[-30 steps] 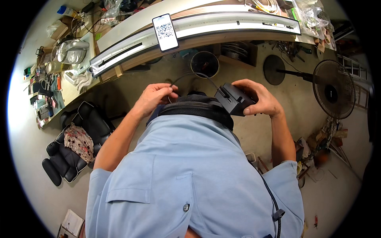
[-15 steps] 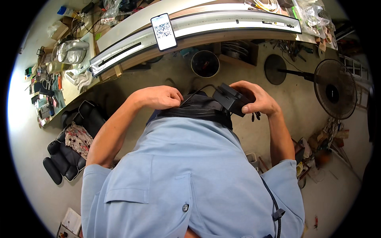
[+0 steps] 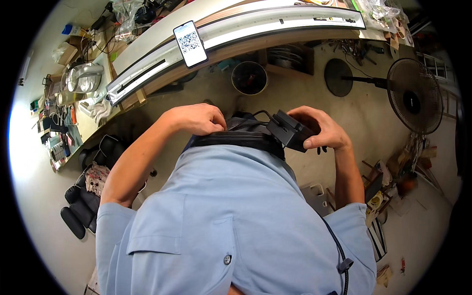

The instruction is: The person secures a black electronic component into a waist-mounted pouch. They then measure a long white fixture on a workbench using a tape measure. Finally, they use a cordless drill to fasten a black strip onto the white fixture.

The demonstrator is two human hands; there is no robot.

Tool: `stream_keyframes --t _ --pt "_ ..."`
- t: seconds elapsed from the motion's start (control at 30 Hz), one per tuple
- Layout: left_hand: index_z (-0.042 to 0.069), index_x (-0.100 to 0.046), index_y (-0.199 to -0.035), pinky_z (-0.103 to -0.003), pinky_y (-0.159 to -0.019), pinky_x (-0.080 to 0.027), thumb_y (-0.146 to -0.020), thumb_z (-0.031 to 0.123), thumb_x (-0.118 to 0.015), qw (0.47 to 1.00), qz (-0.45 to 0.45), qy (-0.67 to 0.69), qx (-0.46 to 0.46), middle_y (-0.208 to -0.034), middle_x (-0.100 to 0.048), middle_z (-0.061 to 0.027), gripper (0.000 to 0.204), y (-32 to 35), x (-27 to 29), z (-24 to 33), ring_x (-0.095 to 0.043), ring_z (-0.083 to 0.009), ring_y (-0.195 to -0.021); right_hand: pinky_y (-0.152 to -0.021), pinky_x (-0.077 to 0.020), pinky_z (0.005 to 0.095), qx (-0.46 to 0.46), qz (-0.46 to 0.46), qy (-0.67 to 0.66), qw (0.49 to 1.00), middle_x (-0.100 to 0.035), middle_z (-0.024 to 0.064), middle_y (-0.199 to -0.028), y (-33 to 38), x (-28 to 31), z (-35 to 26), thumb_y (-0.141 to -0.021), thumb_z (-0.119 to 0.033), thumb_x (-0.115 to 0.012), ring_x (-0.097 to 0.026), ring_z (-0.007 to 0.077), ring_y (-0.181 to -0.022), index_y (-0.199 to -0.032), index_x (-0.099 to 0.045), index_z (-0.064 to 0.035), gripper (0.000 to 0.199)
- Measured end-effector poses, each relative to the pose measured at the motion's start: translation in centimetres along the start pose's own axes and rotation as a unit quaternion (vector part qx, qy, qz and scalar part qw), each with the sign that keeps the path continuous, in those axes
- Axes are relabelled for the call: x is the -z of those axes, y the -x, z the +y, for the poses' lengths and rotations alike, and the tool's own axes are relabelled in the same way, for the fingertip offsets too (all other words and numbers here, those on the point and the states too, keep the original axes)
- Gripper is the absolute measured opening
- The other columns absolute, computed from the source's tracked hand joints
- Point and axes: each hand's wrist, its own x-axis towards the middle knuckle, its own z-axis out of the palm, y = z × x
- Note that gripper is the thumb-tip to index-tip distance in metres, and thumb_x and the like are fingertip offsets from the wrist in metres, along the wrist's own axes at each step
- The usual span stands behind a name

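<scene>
At my waist sits a black waist pouch (image 3: 238, 140) with a zip along it, below the hem of the light blue shirt. My left hand (image 3: 201, 119) is at its left end, fingers curled in and closed on the pouch's upper edge; the fingertips are partly hidden. A boxy black device (image 3: 287, 130) is gripped in my right hand (image 3: 319, 129), thumb on its near side and fingers behind it. From the device's top a black cable (image 3: 262, 114) loops left toward the pouch. The device hangs just over the pouch's right end.
Ahead, a phone (image 3: 190, 44) showing a square code stands against a long white light-bar housing (image 3: 236, 34) on a cluttered bench. Beyond my hands are a bin (image 3: 249, 77) on the floor and a standing fan (image 3: 413, 96) at right. A black chair (image 3: 81, 209) stands left.
The whole view has shifted slightly, so bench and phone sit further left. My right hand and the black device have moved a little to the right; my left hand keeps its place at the pouch.
</scene>
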Motion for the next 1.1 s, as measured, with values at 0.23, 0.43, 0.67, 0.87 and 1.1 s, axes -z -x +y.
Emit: stream_keyframes --t 0.23,0.43,0.67,0.87,1.1 --pt "0.004 -0.073 -0.111 -0.041 -0.085 -0.055 -0.09 0.019 -0.069 0.997 -0.028 -0.075 -0.019 -0.114 -0.071 -0.0167 0.026 -1.6 0.6 0.8 -0.069 -0.0355 -0.101 -0.103 -0.0482 0.0373 -0.017 0.0 0.02 1.0 -0.063 0.0186 -0.127 0.9 0.2 0.3 -0.064 -0.029 -0.091 -0.062 0.0261 -0.116 -0.136 -0.055 0.007 0.088" --pt "0.005 -0.071 -0.101 -0.044 -0.083 -0.056 -0.084 0.016 -0.071 0.985 0.011 -0.166 0.043 -0.098 -0.074 -0.0142 0.021 -1.9 1.0 2.0 -0.069 -0.0361 -0.099 -0.102 -0.0487 0.0373 -0.023 0.005 0.036 0.999 -0.064 0.0185 -0.125 0.9 -0.4 -0.2 -0.064 -0.032 -0.091 -0.063 0.0262 -0.115 -0.135 -0.056 0.0066 0.088" --pt "0.002 -0.067 -0.101 -0.049 -0.081 -0.053 -0.083 0.012 -0.07 0.979 0.109 -0.168 -0.023 -0.092 -0.07 -0.0219 0.021 -3.0 -1.5 -0.3 -0.068 -0.0409 -0.095 -0.093 -0.0527 0.0365 -0.028 -0.013 0.049 0.998 -0.066 0.0175 -0.119 -0.1 -0.9 -0.8 -0.066 -0.035 -0.09 -0.065 0.0241 -0.107 -0.132 -0.058 0.0061 0.084" --pt "0.001 -0.068 -0.093 -0.047 -0.076 -0.054 -0.084 0.012 -0.069 0.939 0.289 -0.154 -0.102 -0.089 -0.07 -0.0206 0.014 -3.7 -3.4 -2.1 -0.068 -0.0399 -0.089 -0.092 -0.0529 0.0372 -0.098 -0.041 0.05 0.993 -0.066 0.0176 -0.118 -1.9 -1.5 -1.9 -0.069 -0.043 -0.087 -0.065 0.0249 -0.107 -0.133 -0.059 0.0065 0.086" --pt "0.003 -0.076 -0.102 -0.039 -0.078 -0.056 -0.089 0.017 -0.069 0.954 0.29 0.034 -0.075 -0.092 -0.074 -0.0187 0.02 -3.1 -2.4 -2.6 -0.071 -0.0337 -0.086 -0.099 -0.0495 0.0376 -0.105 -0.041 0.13 0.985 -0.066 0.0203 -0.123 -5.6 -2.9 -1.8 -0.075 -0.048 -0.083 -0.064 0.0288 -0.113 -0.134 -0.059 0.0072 0.084"
